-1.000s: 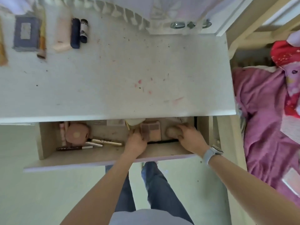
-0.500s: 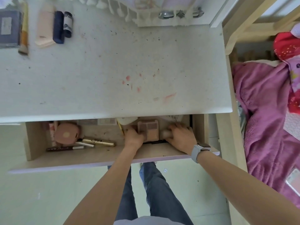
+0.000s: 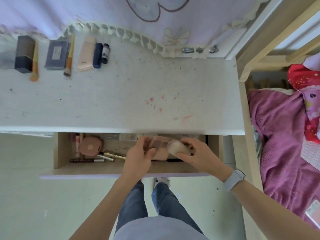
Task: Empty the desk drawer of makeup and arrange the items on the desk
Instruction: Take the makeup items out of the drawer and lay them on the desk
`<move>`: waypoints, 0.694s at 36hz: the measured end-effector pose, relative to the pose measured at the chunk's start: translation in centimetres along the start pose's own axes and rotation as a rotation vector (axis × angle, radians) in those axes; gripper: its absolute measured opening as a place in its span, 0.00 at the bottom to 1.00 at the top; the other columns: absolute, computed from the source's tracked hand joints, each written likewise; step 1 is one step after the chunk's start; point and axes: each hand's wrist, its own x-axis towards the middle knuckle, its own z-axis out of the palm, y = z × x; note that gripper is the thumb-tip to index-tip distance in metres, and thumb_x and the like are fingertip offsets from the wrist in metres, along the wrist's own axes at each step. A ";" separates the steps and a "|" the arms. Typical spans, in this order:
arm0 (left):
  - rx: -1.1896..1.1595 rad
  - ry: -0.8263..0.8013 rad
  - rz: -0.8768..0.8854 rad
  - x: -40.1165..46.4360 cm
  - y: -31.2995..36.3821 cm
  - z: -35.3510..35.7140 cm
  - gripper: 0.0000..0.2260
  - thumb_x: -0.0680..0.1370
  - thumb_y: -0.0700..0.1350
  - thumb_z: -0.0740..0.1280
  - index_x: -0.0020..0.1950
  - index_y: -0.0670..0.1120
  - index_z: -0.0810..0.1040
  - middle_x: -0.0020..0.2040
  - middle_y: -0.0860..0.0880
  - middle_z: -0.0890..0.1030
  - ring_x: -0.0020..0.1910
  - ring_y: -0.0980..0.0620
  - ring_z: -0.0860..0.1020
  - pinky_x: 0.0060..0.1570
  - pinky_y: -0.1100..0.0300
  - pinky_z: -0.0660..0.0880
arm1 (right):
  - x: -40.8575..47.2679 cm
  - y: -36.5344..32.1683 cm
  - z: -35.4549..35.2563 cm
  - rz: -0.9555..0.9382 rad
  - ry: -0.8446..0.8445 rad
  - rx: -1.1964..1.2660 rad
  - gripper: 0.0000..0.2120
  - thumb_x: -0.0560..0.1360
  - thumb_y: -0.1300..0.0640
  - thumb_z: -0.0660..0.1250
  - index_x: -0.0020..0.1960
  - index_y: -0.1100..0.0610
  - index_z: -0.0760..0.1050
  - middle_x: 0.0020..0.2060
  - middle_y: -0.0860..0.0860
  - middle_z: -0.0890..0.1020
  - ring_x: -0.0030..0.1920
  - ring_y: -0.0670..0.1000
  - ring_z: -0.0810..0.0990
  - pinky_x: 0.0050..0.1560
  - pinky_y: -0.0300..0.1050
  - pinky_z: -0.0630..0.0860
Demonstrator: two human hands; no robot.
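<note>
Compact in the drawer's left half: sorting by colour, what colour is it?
Dusty pink compact with a pale round centre, seen in the head view.

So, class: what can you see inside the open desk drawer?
In the drawer: a round pink compact, pencils, and a palette and beige sponge held by the hands. The back lies hidden under the desk.
</note>
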 end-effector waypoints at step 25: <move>-0.374 0.377 -0.101 18.6 3.6 -11.6 0.12 0.81 0.44 0.59 0.63 0.44 0.72 0.47 0.51 0.76 0.45 0.55 0.74 0.45 0.62 0.68 | 20.4 -15.6 -1.6 0.246 0.447 0.330 0.21 0.73 0.47 0.67 0.48 0.67 0.75 0.37 0.54 0.76 0.38 0.52 0.73 0.39 0.46 0.70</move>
